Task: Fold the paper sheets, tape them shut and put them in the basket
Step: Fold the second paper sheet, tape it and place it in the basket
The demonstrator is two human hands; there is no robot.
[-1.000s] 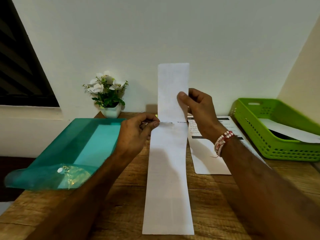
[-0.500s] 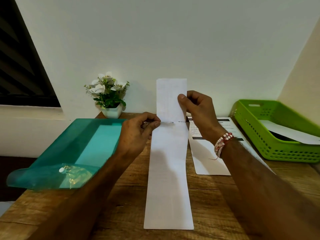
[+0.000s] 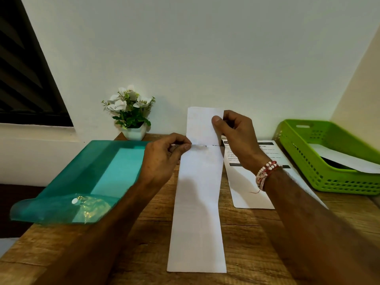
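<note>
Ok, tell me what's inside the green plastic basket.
The green perforated plastic basket holds a white paper sheet over something dark; its near wall hides the floor.

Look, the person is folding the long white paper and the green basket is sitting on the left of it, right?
No. The head view shows the green basket on the right of the long white paper, not the left. The person is folding that paper.

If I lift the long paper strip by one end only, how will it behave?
Probably floppy: the paper strip bends at its crease where the right hand raises the far end. Likely very light, as one thumb-and-finger pinch holds that end up.
</note>
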